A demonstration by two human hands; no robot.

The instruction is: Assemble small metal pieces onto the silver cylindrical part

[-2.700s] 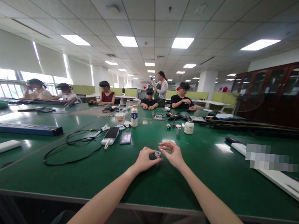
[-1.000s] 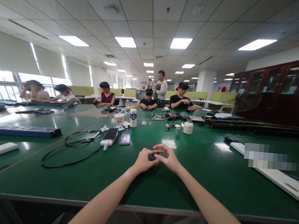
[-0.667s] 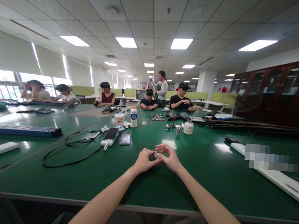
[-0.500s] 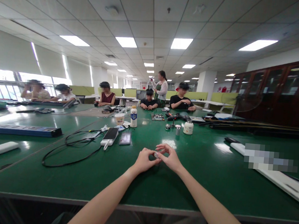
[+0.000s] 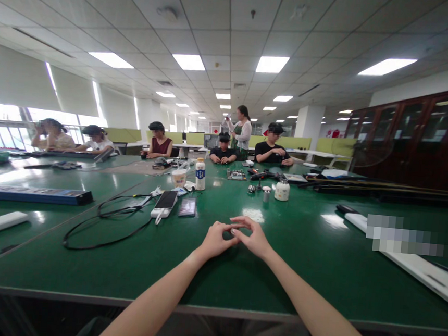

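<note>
My left hand (image 5: pixel 213 240) and my right hand (image 5: pixel 255 238) meet above the green table (image 5: pixel 297 268), a little in front of me. Their thumbs and forefingers are pinched together around a small round metal part (image 5: pixel 231 232). Only a sliver of it shows between the fingertips. My right hand's other fingers curl over the top. Both forearms reach in from the table's near edge.
A phone on a white power bank (image 5: pixel 165 202), a small dark card (image 5: pixel 187 206) and a looped black cable (image 5: pixel 105 225) lie to the left. A bottle (image 5: pixel 200 174), a cup (image 5: pixel 178 177) and a white jar (image 5: pixel 282 191) stand farther back. Long white bars (image 5: pixel 415 264) lie right. Several people sit at the far end.
At first the hands were slightly apart with the round metal part showing between them. They have since closed together over it and stayed nearly still.
</note>
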